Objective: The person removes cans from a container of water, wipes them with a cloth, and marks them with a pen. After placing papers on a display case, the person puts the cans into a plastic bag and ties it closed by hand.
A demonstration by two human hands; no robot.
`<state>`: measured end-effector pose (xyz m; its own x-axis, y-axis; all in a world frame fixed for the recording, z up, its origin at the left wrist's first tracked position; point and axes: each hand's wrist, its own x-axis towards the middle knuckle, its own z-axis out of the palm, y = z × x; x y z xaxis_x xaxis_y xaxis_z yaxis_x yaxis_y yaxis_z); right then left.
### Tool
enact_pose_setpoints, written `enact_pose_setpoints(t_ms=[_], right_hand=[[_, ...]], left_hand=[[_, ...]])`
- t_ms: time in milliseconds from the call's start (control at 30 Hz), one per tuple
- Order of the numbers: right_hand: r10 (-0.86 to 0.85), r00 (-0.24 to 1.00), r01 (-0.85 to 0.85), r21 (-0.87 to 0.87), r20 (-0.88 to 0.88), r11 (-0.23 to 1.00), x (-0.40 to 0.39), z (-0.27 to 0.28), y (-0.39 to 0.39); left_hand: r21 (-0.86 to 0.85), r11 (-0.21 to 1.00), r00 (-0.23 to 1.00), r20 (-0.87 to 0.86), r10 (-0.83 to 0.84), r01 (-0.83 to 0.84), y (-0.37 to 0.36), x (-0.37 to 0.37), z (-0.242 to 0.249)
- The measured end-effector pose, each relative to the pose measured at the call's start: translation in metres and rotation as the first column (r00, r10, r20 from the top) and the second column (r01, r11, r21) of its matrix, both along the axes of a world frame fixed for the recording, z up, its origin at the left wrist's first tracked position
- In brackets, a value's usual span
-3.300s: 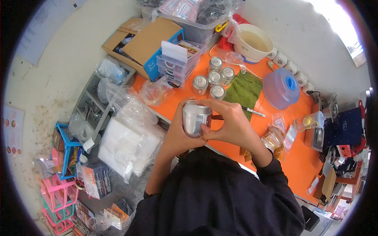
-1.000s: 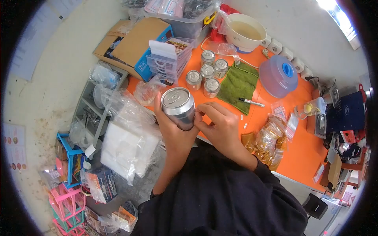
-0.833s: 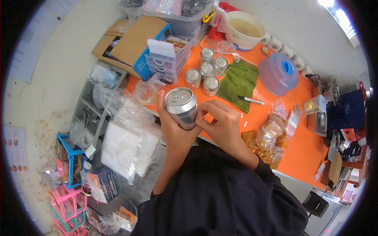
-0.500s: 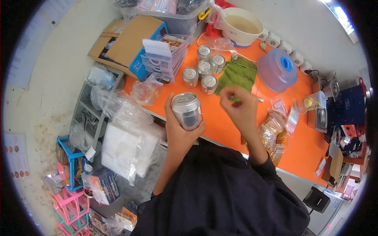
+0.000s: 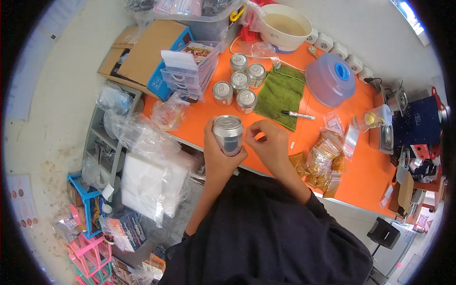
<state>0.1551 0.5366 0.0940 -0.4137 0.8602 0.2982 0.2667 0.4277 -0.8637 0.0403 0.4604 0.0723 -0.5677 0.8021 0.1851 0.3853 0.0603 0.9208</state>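
Note:
A silver drink can point(image 5: 228, 134) stands upright in my left hand point(image 5: 221, 160), whose fingers wrap round its lower side; a dark patch shows on its front. Close to the can's right side, my right hand point(image 5: 270, 144) is curled into a pinch, and whatever may be between its fingertips is too small to make out. Beyond my hands, several silver cans point(image 5: 240, 80) sit grouped on the orange table point(image 5: 209, 123). A green cloth point(image 5: 280, 95) lies to their right with a marker pen point(image 5: 298, 115) across its near edge.
Packets with amber contents point(image 5: 320, 164) lie to the right, near the table's front edge. A translucent domed lid point(image 5: 330, 78) and a cream basin point(image 5: 286, 26) stand further back. Plastic trays point(image 5: 190, 66) and a cardboard box point(image 5: 147, 54) are at the left.
My right hand has moved left and down from above the green cloth to beside the can, uncovering the marker pen. My left hand still holds the can.

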Motion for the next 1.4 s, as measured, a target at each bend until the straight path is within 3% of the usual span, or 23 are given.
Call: enact_pose_setpoints(t_ms=[167, 233, 267, 333, 367, 433, 467, 533, 600, 667, 700, 767, 900, 967, 1000, 1033, 1067, 1100, 1167, 1200, 1233, 1333, 1400], right_hand=[[-0.241, 0.931, 0.264, -0.048, 0.272, 0.963, 0.06, -0.075, 0.059], [-0.074, 0.778, 0.219, -0.159, 0.624, 0.963, 0.083, -0.105, 0.065], [-0.076, 0.777, 0.222, -0.158, 0.625, 0.962, 0.094, -0.124, 0.064], [-0.015, 0.694, -0.036, 0.056, 0.719, 0.998, 0.111, -0.152, 0.064], [-0.016, 0.693, -0.035, 0.055, 0.721, 0.998, 0.104, -0.139, 0.064], [0.003, 0.537, 0.155, -0.102, 0.843, 0.983, 0.08, -0.101, 0.064], [0.004, 0.537, 0.155, -0.103, 0.843, 0.983, 0.073, -0.103, 0.071], [0.115, 0.763, -0.073, -0.092, 0.636, 0.993, 0.057, -0.11, 0.089], [0.099, 0.916, -0.16, 0.128, 0.389, 0.979, 0.026, -0.112, 0.099], [0.107, 0.988, -0.112, 0.033, 0.115, 0.993, -0.012, -0.102, 0.101], [0.111, 0.988, -0.115, 0.034, 0.111, 0.993, -0.024, -0.11, 0.104], [0.08, 0.994, -0.088, -0.121, -0.071, 0.989, -0.04, -0.133, 0.108], [0.06, 0.993, -0.096, -0.383, -0.106, 0.919, -0.029, -0.124, 0.109], [0.134, 0.95, -0.285, -0.601, -0.284, 0.747, -0.019, -0.119, 0.115], [0.134, 0.951, -0.282, -0.6, -0.28, 0.748, -0.016, -0.11, 0.113], [0.264, 0.888, -0.443, -0.545, -0.376, 0.712, -0.012, -0.095, 0.111], [0.386, 0.799, -0.59, -0.474, -0.461, 0.654, -0.009, -0.08, 0.109], [0.429, 0.806, -0.585, -0.443, -0.408, 0.679, -0.009, -0.067, 0.104], [0.448, 0.837, -0.544, -0.383, -0.315, 0.747, -0.012, -0.035, 0.091], [0.455, 0.863, -0.504, -0.319, -0.22, 0.802, -0.013, -0.023, 0.085], [0.335, 0.939, -0.34, -0.068, -0.076, 0.938, -0.013, -0.016, 0.082], [0.403, 0.911, -0.391, -0.121, 0.093, 0.912, 0.003, 0.023, 0.072], [0.39, 0.918, -0.379, -0.127, 0.073, 0.916, 0.003, 0.029, 0.062]], left_hand=[[-0.033, 0.999, 0.981, 0.189, 0.044, -0.039, 0.0, -0.019, -0.066], [0.018, 0.997, 0.964, 0.257, 0.069, -0.076, 0.005, -0.03, -0.097], [0.062, 0.991, 0.942, 0.322, 0.091, -0.117, 0.007, -0.036, -0.111], [0.093, 0.989, 0.98, 0.175, 0.099, -0.117, 0.01, -0.054, -0.144], [0.121, 0.986, 0.994, 0.021, 0.11, -0.112, 0.012, -0.061, -0.155], [0.116, 0.988, 0.985, 0.151, 0.081, -0.099, 0.019, -0.069, -0.165], [0.115, 0.99, 0.961, 0.273, 0.052, -0.086, 0.022, -0.072, -0.168], [0.104, 0.992, 0.921, 0.389, 0.027, -0.073, 0.025, -0.072, -0.158], [0.095, 0.994, 0.869, 0.495, 0.004, -0.059, 0.027, -0.072, -0.156], [0.102, 0.977, 0.982, 0.016, 0.186, -0.186, 0.019, -0.066, -0.169], [0.103, 0.976, 0.982, 0.012, 0.19, -0.19, 0.012, -0.06, -0.167], [0.2, 0.932, 0.859, -0.366, 0.357, -0.302, 0.002, -0.048, -0.153], [0.346, 0.932, 0.738, -0.599, 0.31, -0.111, 0.001, -0.047, -0.116], [0.118, 0.982, 0.974, -0.188, -0.125, 0.148, 0.012, -0.049, -0.096], [0.12, 0.982, 0.975, -0.185, -0.125, 0.149, 0.023, -0.048, -0.084], [0.083, 0.977, 0.927, 0.309, -0.213, 0.196, 0.037, -0.046, -0.071], [0.074, 0.964, 0.648, 0.727, -0.228, 0.257, 0.044, -0.041, -0.061], [0.077, 0.963, 0.646, 0.727, -0.232, 0.259, 0.045, -0.035, -0.052], [0.351, 0.84, 0.078, 0.906, -0.417, 0.415, 0.048, -0.028, -0.039], [0.354, 0.837, 0.079, 0.903, -0.422, 0.417, 0.049, -0.027, -0.039], [0.366, 0.837, 0.048, 0.907, -0.419, 0.408, 0.049, -0.025, -0.039], [0.339, 0.858, 0.04, 0.923, -0.382, 0.386, 0.047, -0.026, -0.042], [0.203, 0.92, 0.233, 0.929, -0.289, 0.336, 0.044, -0.025, -0.038]])
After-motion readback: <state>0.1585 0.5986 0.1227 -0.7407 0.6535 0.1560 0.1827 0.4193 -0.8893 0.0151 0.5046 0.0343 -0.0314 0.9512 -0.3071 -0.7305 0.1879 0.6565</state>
